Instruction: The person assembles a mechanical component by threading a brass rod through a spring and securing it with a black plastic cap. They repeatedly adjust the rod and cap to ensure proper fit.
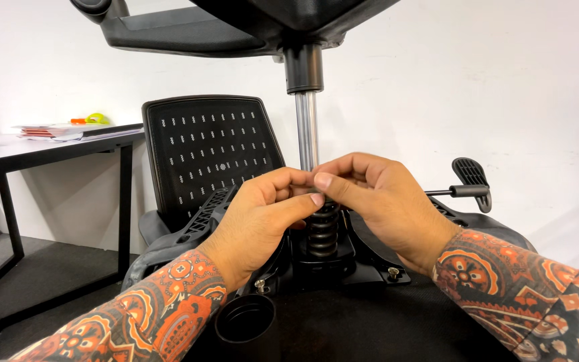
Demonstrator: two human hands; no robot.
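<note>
Both hands meet at the chrome rod (307,131), the landmark here. It stands upright in the middle of the view, running from a black sleeve (303,68) under an upturned chair part (189,30) down to a black ribbed spring (322,231).

The left hand (263,218) comes up from below and left of the rod, fingers curled narrow, thumb and forefinger pinched together just where the rod meets the top of the spring. The right hand (383,201) reaches in from the right of the rod, fingertips likewise pinched close, touching the left hand's fingertips in front of the rod. Whether a small piece sits between the fingertips cannot be told; the fingers cover that spot. Both forearms wear sleeves patterned in orange and dark blue.

The spring sits directly below the rod, seated in a black mechanism plate (343,265) with two screws showing, one lower left and one lower right of the rod. A black round cup (245,318) lies lower left of the rod, near the left wrist. A lever with a flat black paddle (472,182) sticks out to the right of the rod, behind the right hand. A black mesh backrest (212,147) stands left of and behind the rod. Far left of the rod is a dark surface (48,144) bearing papers (55,129).
</note>
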